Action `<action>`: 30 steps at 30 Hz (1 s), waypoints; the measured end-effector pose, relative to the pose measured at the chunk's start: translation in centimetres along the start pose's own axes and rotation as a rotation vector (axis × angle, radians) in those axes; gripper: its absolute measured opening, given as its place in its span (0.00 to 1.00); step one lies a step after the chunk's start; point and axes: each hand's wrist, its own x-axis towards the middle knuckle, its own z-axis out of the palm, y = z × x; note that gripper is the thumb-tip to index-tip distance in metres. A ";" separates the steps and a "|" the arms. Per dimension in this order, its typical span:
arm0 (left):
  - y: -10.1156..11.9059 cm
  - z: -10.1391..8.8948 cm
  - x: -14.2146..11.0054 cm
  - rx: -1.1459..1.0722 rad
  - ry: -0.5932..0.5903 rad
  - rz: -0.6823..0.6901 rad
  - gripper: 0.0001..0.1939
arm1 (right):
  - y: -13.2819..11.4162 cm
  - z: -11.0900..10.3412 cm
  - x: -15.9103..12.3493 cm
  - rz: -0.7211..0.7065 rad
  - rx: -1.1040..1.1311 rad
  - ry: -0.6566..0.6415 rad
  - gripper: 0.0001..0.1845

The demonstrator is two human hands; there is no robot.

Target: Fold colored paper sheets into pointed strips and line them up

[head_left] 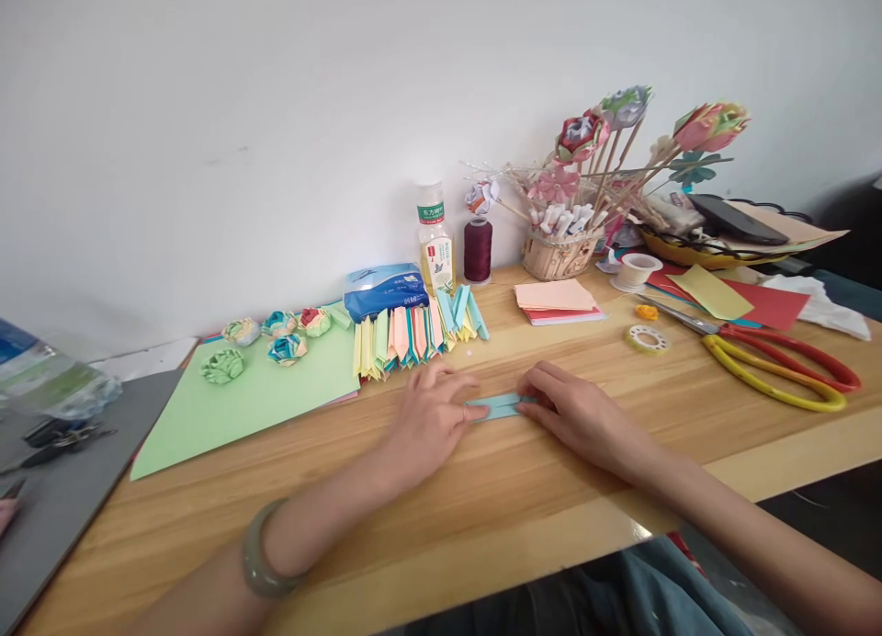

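A small light-blue folded paper strip (502, 406) lies flat on the wooden table, a crease line running along its length. The thumb of my left hand (433, 411) presses on its left end, the other fingers bent beside it. At the opposite end, my right hand (569, 404) pinches the strip between thumb and curled fingers. Just behind my hands stands a row of folded paper pieces (400, 337) in yellow, pink, green and blue. Stacked paper slips (557, 298) in pink, red and white lie farther back on the right.
Green paper sheets (276, 406) at left carry several paper flowers (286, 348). At the back are a tissue pack (386, 289), a bottle (435, 250), purple thread (478, 250) and a basket of paper flowers (559, 253). Scissors (772, 360) and a tape roll (648, 339) lie right.
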 end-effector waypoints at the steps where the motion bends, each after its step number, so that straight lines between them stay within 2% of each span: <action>1: -0.1 0.0 -0.2 0.042 -0.003 0.072 0.13 | 0.1 0.0 -0.1 -0.020 -0.003 0.015 0.03; 4: 0.3 0.2 -0.7 0.136 -0.027 0.187 0.15 | 0.0 -0.1 -0.7 -0.121 -0.132 0.099 0.10; 8: 2.0 0.9 -1.4 0.210 -0.082 0.120 0.18 | -1.2 0.4 -2.0 -0.301 -0.332 0.170 0.17; 12: 2.9 -0.2 -1.3 0.215 -0.260 0.016 0.20 | -1.7 1.2 -3.0 -0.326 -0.363 0.012 0.27; 15: 2.3 -2.0 -1.0 0.146 -0.430 0.082 0.21 | -1.2 1.2 -3.3 -0.307 -0.327 -0.076 0.28; 16: 1.9 -2.5 -1.0 0.123 -0.455 0.096 0.21 | -1.0 1.1 -3.3 -0.306 -0.313 -0.092 0.29; 19: 1.1 -3.2 -1.1 0.114 -0.490 0.135 0.24 | -0.8 0.8 -3.2 -0.313 -0.284 -0.119 0.30; 22: 0.7 -2.7 -1.3 0.159 -0.515 0.149 0.27 | -0.9 0.6 -3.1 -0.307 -0.264 -0.133 0.31; 26: 0.7 -2.2 -1.3 0.210 -0.523 0.158 0.27 | -0.8 0.4 -3.1 -0.299 -0.232 -0.169 0.31; 30: 0.6 -2.6 -1.1 0.218 -0.533 0.167 0.26 | -0.3 0.0 -2.8 -0.297 -0.194 -0.216 0.30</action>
